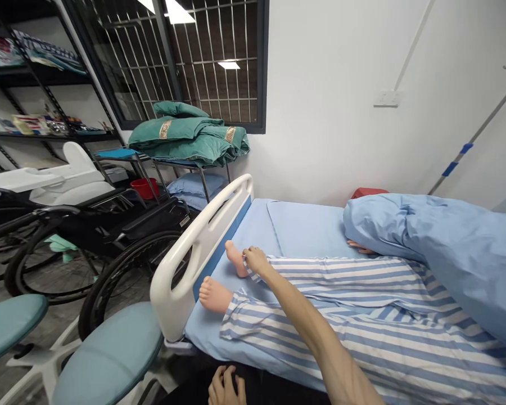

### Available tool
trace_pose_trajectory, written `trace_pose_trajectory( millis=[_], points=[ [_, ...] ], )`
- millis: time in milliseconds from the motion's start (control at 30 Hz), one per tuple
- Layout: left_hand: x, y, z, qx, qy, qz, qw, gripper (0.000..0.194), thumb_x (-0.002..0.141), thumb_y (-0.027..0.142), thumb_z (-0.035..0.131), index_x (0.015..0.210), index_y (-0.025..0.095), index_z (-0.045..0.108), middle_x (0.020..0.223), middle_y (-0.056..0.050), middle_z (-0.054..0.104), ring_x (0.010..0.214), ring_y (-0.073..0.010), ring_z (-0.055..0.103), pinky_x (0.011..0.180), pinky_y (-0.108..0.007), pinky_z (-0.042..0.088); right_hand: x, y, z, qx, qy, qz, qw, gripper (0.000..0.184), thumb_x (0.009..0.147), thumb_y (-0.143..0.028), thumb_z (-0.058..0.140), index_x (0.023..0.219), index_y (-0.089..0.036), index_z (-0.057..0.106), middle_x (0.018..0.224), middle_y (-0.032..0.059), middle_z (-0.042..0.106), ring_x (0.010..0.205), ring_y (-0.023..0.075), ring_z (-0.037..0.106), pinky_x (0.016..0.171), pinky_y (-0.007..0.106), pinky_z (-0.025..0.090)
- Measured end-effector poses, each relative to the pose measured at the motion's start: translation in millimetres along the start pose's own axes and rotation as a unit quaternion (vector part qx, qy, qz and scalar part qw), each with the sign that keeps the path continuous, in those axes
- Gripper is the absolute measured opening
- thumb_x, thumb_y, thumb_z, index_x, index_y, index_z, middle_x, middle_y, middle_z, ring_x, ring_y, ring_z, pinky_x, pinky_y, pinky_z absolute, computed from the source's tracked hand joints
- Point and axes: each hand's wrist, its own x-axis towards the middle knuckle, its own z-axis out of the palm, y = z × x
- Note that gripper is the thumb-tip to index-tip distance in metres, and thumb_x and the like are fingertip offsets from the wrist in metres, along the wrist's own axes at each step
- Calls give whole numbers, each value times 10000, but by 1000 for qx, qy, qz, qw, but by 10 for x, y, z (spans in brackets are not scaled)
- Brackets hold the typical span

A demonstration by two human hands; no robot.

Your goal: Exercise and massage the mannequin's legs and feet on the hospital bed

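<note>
A manikin in blue-and-white striped pyjama trousers [337, 281] lies on the bed, its bare feet [216, 295] toward the footboard. My right hand [256, 261] reaches across the nearer leg to the far ankle. Its fingers are bent and closed on the far trouser cuff [253, 274], beside the far foot [235, 257]. Low in the view, my left hand [226, 388] rests over my dark clothing with loosely curled, parted fingers and nothing in them. A light blue quilt [442, 253] is bunched over the manikin's upper body, with a manikin hand [360, 246] showing at its edge.
The white footboard [175, 284] rises left of the feet. Beyond it stand wheelchairs [105, 247] and padded stools [109, 354]. Folded green bedding [189, 135] lies on a rack under the barred window. A pole [459, 157] leans along the wall at right.
</note>
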Motion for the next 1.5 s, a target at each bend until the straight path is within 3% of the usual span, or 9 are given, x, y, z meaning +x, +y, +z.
trace_pose_trajectory(
  millis=[200, 467, 633, 833, 967, 1067, 1267, 1367, 1500],
  points=[
    [37, 101, -173, 54, -30, 49, 997, 296, 809, 286, 398, 945, 218, 651, 1070, -109, 593, 935, -256, 569, 736, -371, 496, -629, 105, -81, 0, 51, 16, 999, 355, 835, -196, 483, 1189, -174, 503, 1142, 114, 539, 1040, 224, 465, 875, 321, 358],
    [43, 309, -453, 130, -45, 96, 986, 308, 847, 255, 367, 925, 306, 660, 1067, -60, 598, 940, -231, 584, 762, -327, 497, -1958, 513, -230, 58, 21, 39, 997, 235, 815, -182, 465, 1015, -171, 588, 1030, 73, 606, 974, 191, 520, 849, 271, 358],
    [-4, 374, -568, 157, -66, 117, 978, 340, 874, 219, 341, 1019, 249, 647, 1124, -88, 592, 934, -217, 578, 772, -304, 486, -2457, 704, -350, 61, 43, 89, 993, 224, 844, -238, 448, 1003, -171, 591, 1007, 75, 624, 961, 187, 542, 822, 258, 356],
    [-13, 373, -592, 163, -161, 100, 968, 350, 867, 196, 356, 1100, 250, 613, 1198, -78, 560, 1027, -223, 545, 760, -302, 481, -2637, 778, -272, 50, 36, 157, 986, 272, 904, -316, 376, 890, -173, 607, 922, 65, 658, 894, 174, 582, 737, 242, 348],
    [123, 478, -727, 120, -224, 119, 960, 358, 791, 148, 414, 1086, 200, 611, 1153, -92, 578, 1029, -221, 546, 825, -325, 465, -2654, 732, -216, 19, 57, 185, 981, 308, 919, -337, 345, 856, -190, 608, 897, 59, 670, 846, 176, 602, 683, 252, 333],
    [318, 736, -844, 4, -234, 179, 955, 318, 784, 159, 389, 1006, 188, 616, 1046, -73, 620, 996, -189, 559, 887, -316, 446, -2653, 700, -224, 2, 61, 180, 982, 305, 921, -331, 345, 850, -190, 606, 893, 64, 673, 847, 181, 607, 683, 258, 332],
    [899, 1592, -834, -175, -219, 250, 927, 257, 795, 189, 370, 912, 204, 598, 937, -52, 645, 953, -165, 566, 891, -295, 437, -2648, 659, -263, -32, 53, 190, 980, 290, 923, -320, 347, 868, -194, 602, 869, 63, 669, 830, 180, 606, 686, 259, 334],
    [1233, 1913, -722, -175, -246, 244, 922, 251, 779, 184, 381, 901, 200, 600, 917, -36, 648, 922, -151, 572, 876, -275, 433, -2644, 645, -267, -37, 55, 189, 980, 288, 924, -321, 341, 870, -202, 597, 865, 55, 667, 836, 176, 603, 687, 255, 334],
    [1570, 2023, -526, -67, -385, 212, 896, 283, 758, 227, 429, 967, 184, 614, 938, -44, 670, 902, -167, 598, 818, -274, 446, -2633, 654, -241, -41, 55, 185, 980, 287, 925, -313, 333, 853, -206, 591, 858, 48, 661, 835, 176, 600, 686, 257, 335]
  ],
)
